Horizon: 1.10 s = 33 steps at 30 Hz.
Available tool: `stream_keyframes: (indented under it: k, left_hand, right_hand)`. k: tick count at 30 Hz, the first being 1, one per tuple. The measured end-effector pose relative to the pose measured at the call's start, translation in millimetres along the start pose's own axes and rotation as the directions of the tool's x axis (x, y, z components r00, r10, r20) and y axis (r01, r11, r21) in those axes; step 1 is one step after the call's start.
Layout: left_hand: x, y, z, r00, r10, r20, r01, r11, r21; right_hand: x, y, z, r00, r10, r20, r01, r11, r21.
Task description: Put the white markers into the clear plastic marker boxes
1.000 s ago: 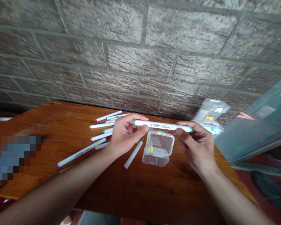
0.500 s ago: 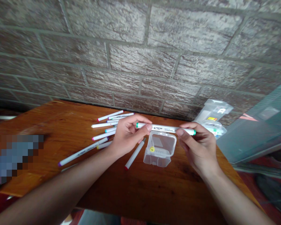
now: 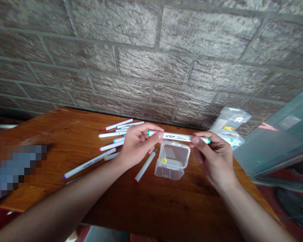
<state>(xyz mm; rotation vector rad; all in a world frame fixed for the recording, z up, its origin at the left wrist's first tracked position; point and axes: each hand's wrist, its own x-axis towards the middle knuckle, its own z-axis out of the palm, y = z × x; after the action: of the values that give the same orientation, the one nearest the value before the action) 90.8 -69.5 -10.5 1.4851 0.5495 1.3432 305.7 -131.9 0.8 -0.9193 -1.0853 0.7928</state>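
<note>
- The left hand (image 3: 137, 144) is nearly closed, thumb and fingers pinching one end of the green-tipped marker (image 3: 178, 137).
- The right hand (image 3: 214, 154) is also nearly closed – it pinches the other end.
- This marker lies almost level between the hands, above the wooden table (image 3: 151, 205).
- Below it there stands a small clear box (image 3: 169, 169) with a yellow sticker.
- Near the left hand, several white markers (image 3: 112, 145) are lying on the table.

The left hand (image 3: 137, 143) and right hand (image 3: 213, 153) are holding a marker (image 3: 178, 137) level above the worktop (image 3: 151, 205), between their fingertips.
</note>
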Motion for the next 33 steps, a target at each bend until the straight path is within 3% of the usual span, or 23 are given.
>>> stream_keyframes:
  k: [11, 15, 25, 33]
  left_hand:
    - [1.9, -7.5, -4.6, 0.999, -0.010, 0.040, 0.013, 0.996, -0.092]
    - [3.8, -8.9, -5.0, 1.000, -0.017, 0.008, 0.018, 0.995, -0.095]
    - [9.9, 2.7, -1.6, 0.992, -0.122, -0.030, 0.107, 0.944, -0.312]
    - [12.0, 6.3, -1.4, 0.983, -0.179, -0.031, 0.155, 0.913, -0.378]
  right_hand:
    - [3.3, -1.0, 0.0, 1.000, 0.017, -0.020, -0.016, 0.999, 0.045]
    - [4.8, 0.4, -0.6, 1.000, 0.014, -0.020, -0.013, 0.997, 0.070]
    - [9.3, -1.3, -2.3, 0.999, 0.032, -0.044, -0.028, 0.995, 0.100]
    - [10.3, -1.2, -3.5, 0.998, 0.054, -0.028, -0.050, 0.991, 0.126]
